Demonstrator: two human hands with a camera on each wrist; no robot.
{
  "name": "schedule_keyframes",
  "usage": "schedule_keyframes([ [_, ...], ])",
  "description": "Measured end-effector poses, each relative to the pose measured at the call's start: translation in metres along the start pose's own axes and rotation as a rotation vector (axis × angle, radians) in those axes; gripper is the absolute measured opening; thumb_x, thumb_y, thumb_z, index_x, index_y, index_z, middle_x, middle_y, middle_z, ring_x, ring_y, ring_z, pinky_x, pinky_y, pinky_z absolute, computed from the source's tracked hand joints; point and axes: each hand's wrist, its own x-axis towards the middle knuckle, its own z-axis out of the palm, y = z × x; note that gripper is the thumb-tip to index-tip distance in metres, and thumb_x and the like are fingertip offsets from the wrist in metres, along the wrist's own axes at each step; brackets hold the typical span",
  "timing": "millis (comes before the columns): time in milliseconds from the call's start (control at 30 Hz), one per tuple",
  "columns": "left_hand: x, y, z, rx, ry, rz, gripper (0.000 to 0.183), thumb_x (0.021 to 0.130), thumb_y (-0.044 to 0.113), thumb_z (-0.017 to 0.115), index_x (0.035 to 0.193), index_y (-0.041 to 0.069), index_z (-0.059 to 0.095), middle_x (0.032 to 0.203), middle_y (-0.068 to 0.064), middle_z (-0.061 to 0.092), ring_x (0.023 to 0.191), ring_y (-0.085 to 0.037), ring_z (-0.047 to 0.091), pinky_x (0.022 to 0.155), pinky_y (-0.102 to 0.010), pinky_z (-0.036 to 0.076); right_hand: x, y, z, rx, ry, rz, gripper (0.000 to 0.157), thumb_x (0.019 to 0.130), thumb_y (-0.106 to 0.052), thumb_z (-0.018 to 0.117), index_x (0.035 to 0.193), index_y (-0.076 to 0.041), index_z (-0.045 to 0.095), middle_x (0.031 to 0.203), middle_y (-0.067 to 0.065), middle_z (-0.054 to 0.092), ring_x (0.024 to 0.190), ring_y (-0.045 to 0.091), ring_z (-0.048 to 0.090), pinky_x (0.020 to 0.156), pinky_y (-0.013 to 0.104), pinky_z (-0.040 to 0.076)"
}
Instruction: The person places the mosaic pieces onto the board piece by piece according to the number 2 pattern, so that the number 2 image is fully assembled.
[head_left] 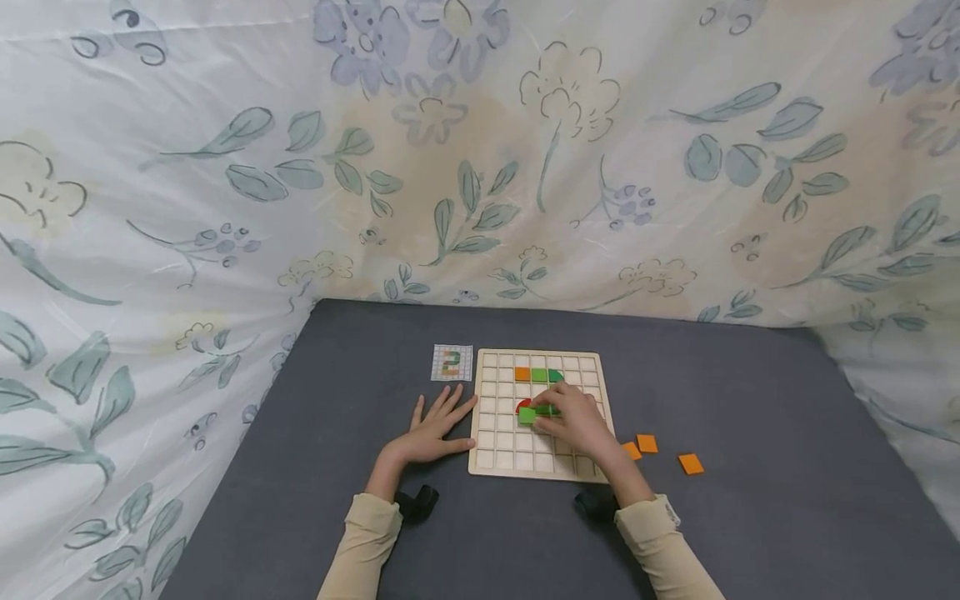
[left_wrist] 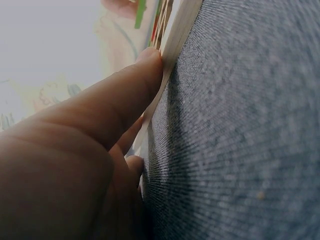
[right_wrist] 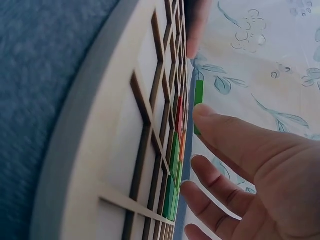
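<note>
A wooden grid board (head_left: 525, 476) lies on the dark table. My left hand (head_left: 426, 438) is beside its left edge with fingers spread, and fingertip and thumb touch the rim. Over the middle of the board, my right hand (head_left: 576, 418) pinches a green square tile (right_wrist: 199, 90) between thumb and fingers, raised off the grid. Just behind that tile is a red piece (head_left: 522, 405), partly covered. Further back, an orange tile (head_left: 522, 374), a green tile (head_left: 539, 375) and a darker green piece with a curved side (head_left: 555, 376) sit in one row. More green shows under my right fingers, partly hidden.
A small pattern card (head_left: 452, 363) lies left of the board's far corner. Right of the board are loose orange tiles (head_left: 691, 463), one partly behind my right forearm. Floral cloth (head_left: 480, 167) hangs behind the table. Black wrist cameras (head_left: 418, 504) sit under both wrists.
</note>
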Motion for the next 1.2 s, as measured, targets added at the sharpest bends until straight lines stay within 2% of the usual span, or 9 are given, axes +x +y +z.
schedule_keyframes([
  [300, -0.002, 0.002, -0.001, 0.014, 0.0, -0.02, 0.072, 0.091, 0.044, 0.054, 0.15, 0.024, 0.018, 0.157, -0.008, 0.003, 0.143, -0.029, -0.007, 0.106, -0.06, -0.015, 0.001, 0.0, 0.008, -0.057, -0.026, -0.003, 0.022, 0.077, -0.026, 0.077, 0.096, -0.018, 0.07, 0.094, -0.001, 0.056, 0.085, 0.015, 0.052, 0.072, 0.038, 0.036],
  [500, -0.002, 0.003, -0.002, 0.009, 0.008, -0.016, 0.072, 0.092, 0.042, 0.055, 0.15, 0.022, 0.019, 0.156, -0.009, 0.004, 0.143, -0.03, -0.006, 0.106, -0.061, -0.014, 0.0, -0.003, 0.01, -0.082, -0.013, 0.004, 0.022, 0.075, -0.026, 0.078, 0.094, -0.019, 0.07, 0.095, -0.002, 0.057, 0.089, 0.019, 0.053, 0.076, 0.043, 0.038],
  [900, 0.001, 0.004, -0.001, 0.008, 0.009, -0.016, 0.073, 0.091, 0.043, 0.055, 0.15, 0.021, 0.019, 0.156, -0.01, 0.005, 0.143, -0.031, -0.006, 0.106, -0.061, -0.014, -0.001, -0.003, 0.011, -0.083, -0.001, 0.016, 0.023, 0.074, -0.025, 0.079, 0.094, -0.018, 0.07, 0.096, -0.001, 0.057, 0.093, 0.021, 0.053, 0.079, 0.046, 0.039],
  [1200, 0.0, 0.005, -0.001, 0.008, 0.003, -0.028, 0.073, 0.091, 0.043, 0.055, 0.15, 0.021, 0.019, 0.156, -0.009, 0.004, 0.143, -0.031, -0.006, 0.106, -0.061, -0.014, -0.001, -0.004, 0.013, -0.074, 0.01, 0.027, 0.019, 0.074, -0.026, 0.079, 0.089, -0.02, 0.069, 0.093, -0.002, 0.057, 0.091, 0.02, 0.053, 0.076, 0.042, 0.039],
])
